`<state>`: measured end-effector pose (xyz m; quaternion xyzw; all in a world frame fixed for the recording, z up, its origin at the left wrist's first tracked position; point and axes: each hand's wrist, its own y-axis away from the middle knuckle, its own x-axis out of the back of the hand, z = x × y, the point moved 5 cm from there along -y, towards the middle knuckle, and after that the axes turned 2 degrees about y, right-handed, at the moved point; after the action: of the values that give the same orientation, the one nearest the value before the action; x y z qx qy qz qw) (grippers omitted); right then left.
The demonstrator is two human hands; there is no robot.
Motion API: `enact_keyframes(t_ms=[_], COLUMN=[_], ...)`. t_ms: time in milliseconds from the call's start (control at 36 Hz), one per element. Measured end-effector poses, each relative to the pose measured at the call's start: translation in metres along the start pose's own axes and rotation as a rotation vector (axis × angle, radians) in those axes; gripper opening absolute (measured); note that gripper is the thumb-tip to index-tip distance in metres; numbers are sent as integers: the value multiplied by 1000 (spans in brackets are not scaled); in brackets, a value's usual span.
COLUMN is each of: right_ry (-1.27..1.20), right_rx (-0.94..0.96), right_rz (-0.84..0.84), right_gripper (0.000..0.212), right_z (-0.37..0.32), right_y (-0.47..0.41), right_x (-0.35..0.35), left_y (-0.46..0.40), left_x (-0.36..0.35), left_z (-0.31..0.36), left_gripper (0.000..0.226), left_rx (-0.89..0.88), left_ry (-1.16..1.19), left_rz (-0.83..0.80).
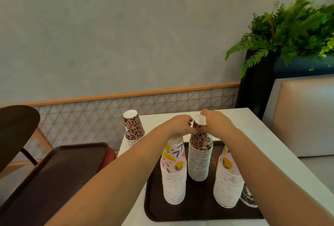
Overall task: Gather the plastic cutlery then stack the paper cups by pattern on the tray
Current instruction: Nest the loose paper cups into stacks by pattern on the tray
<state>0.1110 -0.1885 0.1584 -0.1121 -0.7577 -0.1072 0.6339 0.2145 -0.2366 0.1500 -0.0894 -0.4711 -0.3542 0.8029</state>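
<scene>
Both forearms bare, no sleeves, watch or rings visible on hands.

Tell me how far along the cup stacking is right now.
Done: two colourful-pattern stacks stand on the brown tray. In hand: the left hand and right hand both grip the top of the leopard stack on the tray. Left: a short leopard stack sits off the tray on the white table, and a leopard cup lies behind the right colourful stack. No cutlery shows.
</scene>
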Motion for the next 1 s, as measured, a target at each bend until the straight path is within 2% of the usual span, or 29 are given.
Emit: enact_keyframes(t_ms=[56, 111, 250, 306, 389, 472, 528, 667, 861, 1000], right_ry=[107, 92, -280, -460, -632, -712, -738, -728, -775, -838], right_rx=[-8, 14, 252, 345, 422, 457, 448, 356, 86, -12], right_rz=[5, 69, 451, 535, 525, 453, 411, 352, 284, 226], right_gripper=[59, 65, 61, 57, 55, 56, 59, 63, 79, 88], right_z=[-3, -12, -59, -80, -118, -157, -180, -219, -220, -224], right_y=[2, 7, 36, 50, 60, 59, 51, 15, -38, -59], right_x=[5, 13, 47, 58, 60, 44, 27, -24, -84, -116], left_y=[4, 11, 43, 56, 72, 82, 82, 73, 52, 34], left_x=[4, 13, 46, 55, 66, 74, 76, 72, 47, 29], left_z=[-6, -13, -45, -64, -103, -146, -173, -215, -235, -258], left_gripper=[59, 53, 24, 22, 29, 42, 58, 87, 100, 98], left_rx=[-9, -51, -178, -182, -108, 48, 127, 238, 174, 157], left_ry=[58, 147, 380, 428, 492, 492, 488, 563, 613, 616], left_rz=[63, 174, 592, 746, 914, 991, 959, 719, 361, 280])
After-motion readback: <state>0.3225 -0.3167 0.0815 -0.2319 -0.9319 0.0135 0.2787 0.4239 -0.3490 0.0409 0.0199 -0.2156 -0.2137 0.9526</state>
